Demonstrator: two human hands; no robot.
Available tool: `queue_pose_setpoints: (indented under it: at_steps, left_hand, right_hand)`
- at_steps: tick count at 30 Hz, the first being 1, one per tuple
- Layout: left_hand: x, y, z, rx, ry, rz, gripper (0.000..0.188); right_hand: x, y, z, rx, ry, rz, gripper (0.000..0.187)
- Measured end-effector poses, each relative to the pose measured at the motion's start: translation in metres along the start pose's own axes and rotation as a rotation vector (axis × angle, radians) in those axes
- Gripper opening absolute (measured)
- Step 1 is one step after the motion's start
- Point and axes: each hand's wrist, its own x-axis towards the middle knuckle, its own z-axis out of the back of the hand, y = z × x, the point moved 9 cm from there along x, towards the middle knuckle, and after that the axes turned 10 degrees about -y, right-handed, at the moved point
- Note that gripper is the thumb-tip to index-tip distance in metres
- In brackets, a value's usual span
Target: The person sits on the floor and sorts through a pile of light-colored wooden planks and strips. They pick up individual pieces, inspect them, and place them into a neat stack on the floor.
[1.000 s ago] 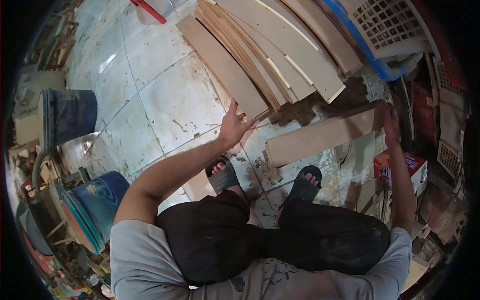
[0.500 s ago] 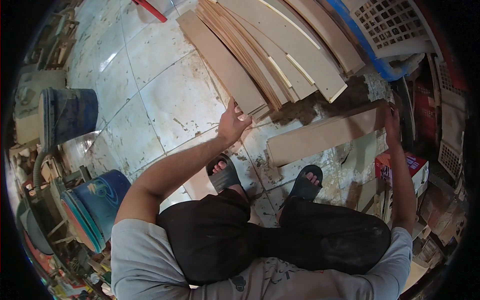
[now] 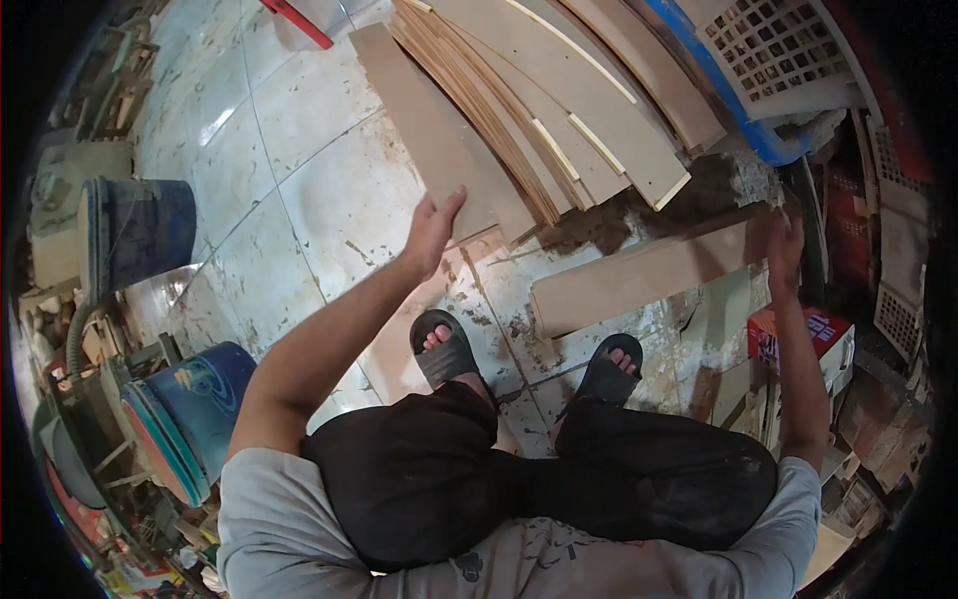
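Observation:
My left hand [image 3: 431,235] closes on the near left edge of a flat brown board [image 3: 439,140], its thumb on the top face. That board lies at the left side of a stack of long thin boards [image 3: 489,120], spread like a fan on the floor. At the right, my right hand [image 3: 785,250] holds the far right end of another long brown board [image 3: 649,270]. This one slants across in front of my feet, its left end near the floor tiles. The fingers of my right hand are partly hidden at the board's end.
Two blue buckets [image 3: 145,230] stand at the left among clutter. A red bar [image 3: 299,22] lies at the top. On the right are a white plastic crate [image 3: 773,50], a blue frame edge [image 3: 699,45] and a red box [image 3: 803,329]. My sandalled feet [image 3: 444,349] rest on dirty tiles.
My left hand has moved a little left, and the board at the stack's left side has shifted left with it. My right hand and its board are nearly still.

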Motion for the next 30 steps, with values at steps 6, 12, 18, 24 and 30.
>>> queue_pose_setpoints:
  at_steps: [6,12,18,24,30]
  left_hand:
    - [-0.047,-0.047,0.030,0.120,-0.256,-0.346,0.032]
    - [-0.097,-0.054,0.056,0.014,-0.157,-0.384,0.014]
    - [-0.177,-0.054,0.033,0.514,0.261,-0.562,0.013]
    - [-0.213,0.018,0.053,0.737,0.619,-0.273,0.036]
    - [-0.203,0.022,0.027,0.986,0.839,-0.235,0.059]
  right_hand:
    - [-0.037,0.126,0.024,0.128,-0.196,0.514,0.020]
    - [-0.095,0.246,-0.028,0.535,0.274,0.567,0.019]
    - [-0.145,0.318,-0.078,0.999,0.999,0.089,0.055]
    - [-0.144,0.303,-0.072,1.233,0.914,-0.304,0.078]
    - [-0.123,0.220,-0.051,0.898,0.922,-0.451,0.044]
